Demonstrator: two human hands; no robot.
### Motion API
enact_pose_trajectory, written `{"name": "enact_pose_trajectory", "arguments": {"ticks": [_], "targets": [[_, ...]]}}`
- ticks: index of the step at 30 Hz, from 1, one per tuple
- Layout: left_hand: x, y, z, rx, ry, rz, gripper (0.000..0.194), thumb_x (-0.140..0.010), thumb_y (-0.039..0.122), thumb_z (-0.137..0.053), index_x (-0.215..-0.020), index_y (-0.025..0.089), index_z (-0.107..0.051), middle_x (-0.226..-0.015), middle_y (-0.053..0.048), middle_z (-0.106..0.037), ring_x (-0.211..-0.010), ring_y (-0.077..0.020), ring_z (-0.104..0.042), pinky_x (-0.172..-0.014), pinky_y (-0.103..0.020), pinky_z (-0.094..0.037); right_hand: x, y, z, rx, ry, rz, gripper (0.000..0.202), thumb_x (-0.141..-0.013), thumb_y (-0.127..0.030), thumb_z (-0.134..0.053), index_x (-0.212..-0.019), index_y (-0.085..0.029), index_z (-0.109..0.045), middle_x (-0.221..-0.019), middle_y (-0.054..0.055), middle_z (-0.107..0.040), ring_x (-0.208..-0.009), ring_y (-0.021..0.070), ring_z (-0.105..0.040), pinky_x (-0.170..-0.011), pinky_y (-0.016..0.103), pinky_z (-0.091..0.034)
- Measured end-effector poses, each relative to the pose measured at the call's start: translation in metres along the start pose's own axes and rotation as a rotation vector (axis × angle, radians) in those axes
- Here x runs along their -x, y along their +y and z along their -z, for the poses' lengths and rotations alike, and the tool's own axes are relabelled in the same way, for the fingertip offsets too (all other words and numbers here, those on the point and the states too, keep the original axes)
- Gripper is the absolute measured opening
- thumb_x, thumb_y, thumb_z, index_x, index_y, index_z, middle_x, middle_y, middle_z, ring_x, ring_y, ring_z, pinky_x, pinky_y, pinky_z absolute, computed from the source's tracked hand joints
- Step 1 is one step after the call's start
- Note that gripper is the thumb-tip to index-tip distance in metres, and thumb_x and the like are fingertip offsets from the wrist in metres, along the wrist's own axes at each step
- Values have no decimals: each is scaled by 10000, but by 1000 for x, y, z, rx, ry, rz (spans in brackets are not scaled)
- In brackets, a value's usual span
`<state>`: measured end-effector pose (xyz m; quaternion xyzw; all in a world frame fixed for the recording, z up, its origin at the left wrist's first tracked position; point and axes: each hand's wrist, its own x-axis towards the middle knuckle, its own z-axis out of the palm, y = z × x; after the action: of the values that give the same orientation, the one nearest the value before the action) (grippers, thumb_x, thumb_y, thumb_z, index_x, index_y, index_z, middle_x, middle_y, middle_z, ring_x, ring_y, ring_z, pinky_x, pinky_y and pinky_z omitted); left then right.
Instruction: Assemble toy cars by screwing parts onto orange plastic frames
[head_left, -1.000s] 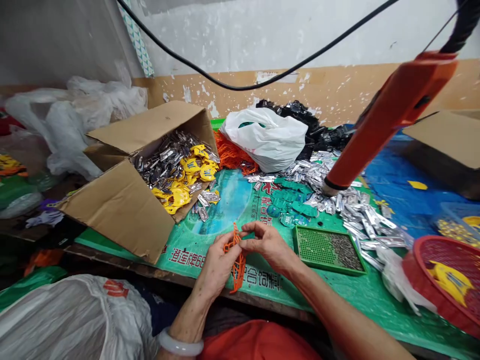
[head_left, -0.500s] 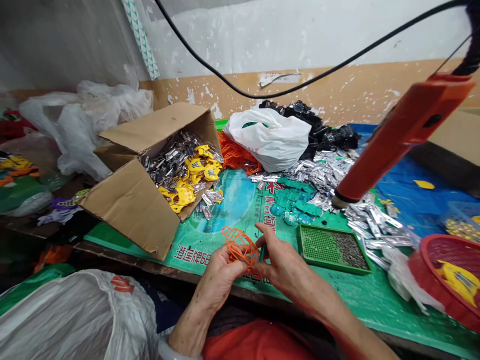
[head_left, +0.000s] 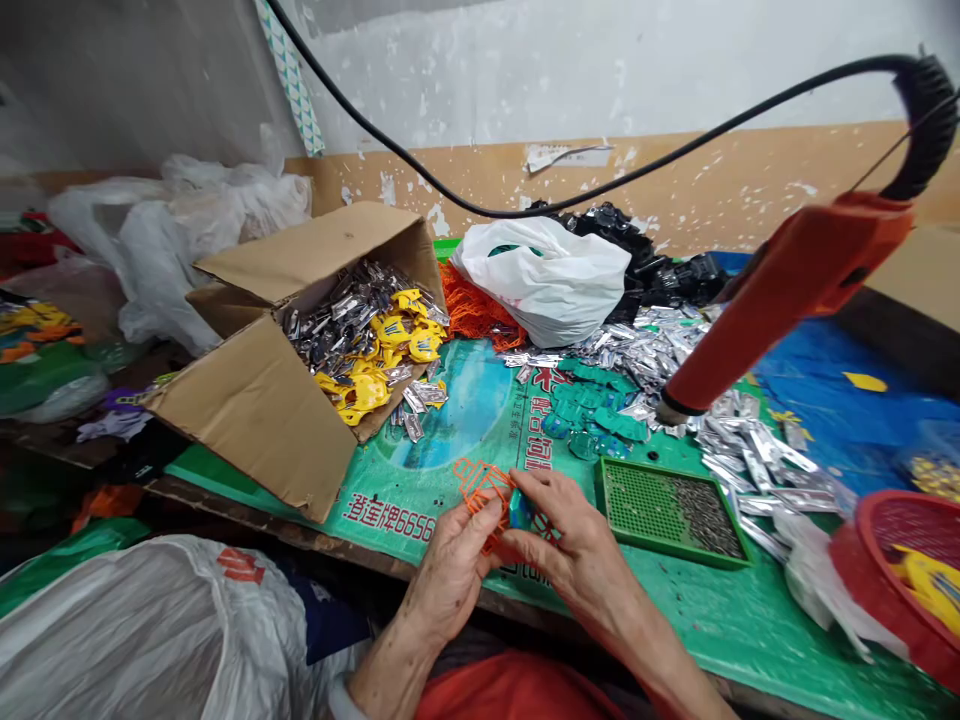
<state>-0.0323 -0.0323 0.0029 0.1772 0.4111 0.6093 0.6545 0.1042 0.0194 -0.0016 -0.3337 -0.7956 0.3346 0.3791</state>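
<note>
My left hand [head_left: 450, 565] pinches an orange openwork plastic piece [head_left: 480, 482] above the near edge of the table. Opposite it, the fingers of my right hand [head_left: 574, 535] close around a small teal plastic piece [head_left: 519, 508], which meets the orange piece. My fingertips partly hide both pieces. Just right of my right hand lies a green perforated tray [head_left: 634, 497] with small dark screws [head_left: 705, 512] heaped at its right side. Beyond my hands is a pile of similar teal pieces [head_left: 596, 405].
A red electric screwdriver [head_left: 765, 310] hangs at the right, its tip near silvery metal parts [head_left: 757, 445]. At left, a tipped cardboard box [head_left: 262, 410] spills metal and yellow pieces [head_left: 360, 390]. A white bag [head_left: 547, 280] stands behind; a red basket [head_left: 877, 570] sits right.
The teal piece in my right hand has come up against the orange piece, and my hands are closer together. The view has shifted slightly; the hanging screwdriver appears a little further left.
</note>
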Motion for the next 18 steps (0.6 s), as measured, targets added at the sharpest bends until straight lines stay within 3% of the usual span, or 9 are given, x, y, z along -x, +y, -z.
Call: {"name": "enact_pose_trajectory", "arguments": {"ticks": [6, 11, 18], "targets": [[2, -4, -3, 25, 27, -19, 249, -804, 356, -702, -931, 147, -744, -872, -63, -682, -710, -122, -583, -635, -234, -520, 3, -2, 7, 31, -16, -99, 428, -773, -221, -696, -1190, -211, -597, -915, 56, -614, -776, 185, -577, -664, 330, -522], [1, -8, -3, -3, 27, -30, 237, -824, 346, -683, -961, 162, -740, -866, -48, -663, -725, -126, -579, -637, -232, -520, 5, -10, 7, 133, 32, -112, 329, -732, -188, -738, -1039, -167, -623, -898, 75, -636, -828, 223, -572, -706, 383, -511], [-1, -13, -4, 54, 17, -28, 237, -809, 334, -705, -959, 155, -743, -812, -19, -644, -655, -89, -559, -625, -210, -517, 3, -14, 1, 198, 38, -114, 357, -719, -180, -751, -1064, -172, -659, -848, 75, -606, -810, 234, -533, -683, 382, -484]]}}
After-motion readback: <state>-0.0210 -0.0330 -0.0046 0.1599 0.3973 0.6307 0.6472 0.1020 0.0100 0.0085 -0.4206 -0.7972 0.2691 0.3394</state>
